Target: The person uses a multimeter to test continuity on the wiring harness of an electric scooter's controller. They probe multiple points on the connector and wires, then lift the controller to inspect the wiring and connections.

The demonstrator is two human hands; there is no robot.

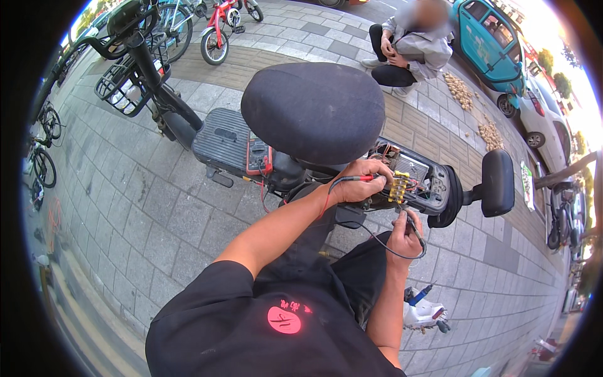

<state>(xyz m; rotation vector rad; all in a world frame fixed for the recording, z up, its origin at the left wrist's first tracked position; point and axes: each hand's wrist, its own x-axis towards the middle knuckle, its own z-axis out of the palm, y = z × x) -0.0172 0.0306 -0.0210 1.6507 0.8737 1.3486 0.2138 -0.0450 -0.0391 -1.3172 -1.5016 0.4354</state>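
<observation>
An electric scooter's black seat overhangs an opened compartment with wires and a yellow terminal block. My left hand is closed on a red test probe, its tip at the block's left side. Below the block, my right hand is closed on a black probe angled up toward the terminals; whether either tip touches metal is too small to tell. A red-edged multimeter lies on the footboard, with test leads running from it.
A person in a grey jacket crouches beyond the seat, near scattered small tan items. The handlebar and basket are upper left, a red bicycle behind. Parked vehicles line the right; steps edge the lower left.
</observation>
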